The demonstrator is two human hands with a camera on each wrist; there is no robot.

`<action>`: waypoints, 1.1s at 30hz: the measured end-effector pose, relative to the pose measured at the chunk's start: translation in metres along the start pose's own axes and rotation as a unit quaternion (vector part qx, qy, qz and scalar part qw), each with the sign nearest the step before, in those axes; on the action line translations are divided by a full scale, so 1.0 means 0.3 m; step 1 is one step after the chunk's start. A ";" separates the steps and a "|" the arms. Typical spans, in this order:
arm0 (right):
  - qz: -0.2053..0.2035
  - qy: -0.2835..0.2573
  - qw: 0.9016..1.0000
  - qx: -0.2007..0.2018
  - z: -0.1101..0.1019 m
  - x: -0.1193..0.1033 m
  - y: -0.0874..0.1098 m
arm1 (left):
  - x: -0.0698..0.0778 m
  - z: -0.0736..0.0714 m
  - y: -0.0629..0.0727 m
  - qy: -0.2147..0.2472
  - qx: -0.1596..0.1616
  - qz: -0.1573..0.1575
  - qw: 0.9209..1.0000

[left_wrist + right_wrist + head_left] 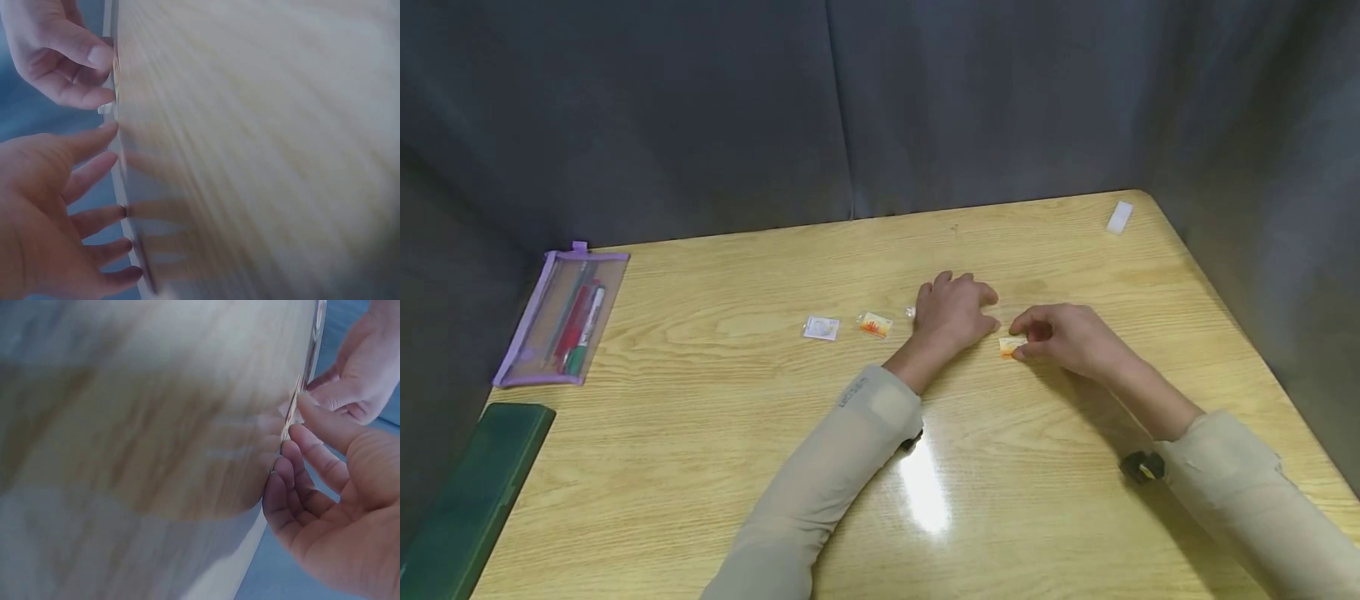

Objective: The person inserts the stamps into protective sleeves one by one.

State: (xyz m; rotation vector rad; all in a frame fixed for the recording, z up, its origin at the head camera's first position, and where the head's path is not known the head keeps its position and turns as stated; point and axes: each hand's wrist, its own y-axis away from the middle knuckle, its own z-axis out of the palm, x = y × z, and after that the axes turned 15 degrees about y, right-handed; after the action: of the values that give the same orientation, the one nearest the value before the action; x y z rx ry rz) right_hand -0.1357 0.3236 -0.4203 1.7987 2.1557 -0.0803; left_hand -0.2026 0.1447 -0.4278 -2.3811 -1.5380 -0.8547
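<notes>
My right hand (1067, 337) pinches a small flat yellow-and-orange packet (1009, 346) by its edge, low at the tabletop. In the right wrist view the packet (292, 415) shows edge-on at the thumb and index fingertips. To its left, my left hand (953, 310) has its fingers spread, fingertips down at the wood; the left wrist view shows nothing gripped in it. A bit of clear plastic (911, 312) peeks out beside the left hand, which hides the rest. Farther left lie another yellow-and-orange packet (876, 324) and a white packet (822, 327), roughly in a row.
A purple-edged mesh pouch (568, 317) with pens inside lies at the table's left. Nearer me is a dark green case (475, 492). A small white block (1119, 217) sits by the far right corner. Dark curtains (700, 117) surround the wooden table (700, 467).
</notes>
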 end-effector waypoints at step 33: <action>-0.002 -0.136 0.991 -0.018 -0.066 -0.014 -0.052 | -0.214 -0.244 0.172 0.359 0.025 -0.011 0.933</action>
State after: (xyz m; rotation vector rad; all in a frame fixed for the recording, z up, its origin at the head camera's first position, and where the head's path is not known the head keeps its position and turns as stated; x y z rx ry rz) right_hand -0.1544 0.3215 -0.4031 1.6572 1.9567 -0.2693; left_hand -0.2032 0.0393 -0.3957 -1.6996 -1.2449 -1.4531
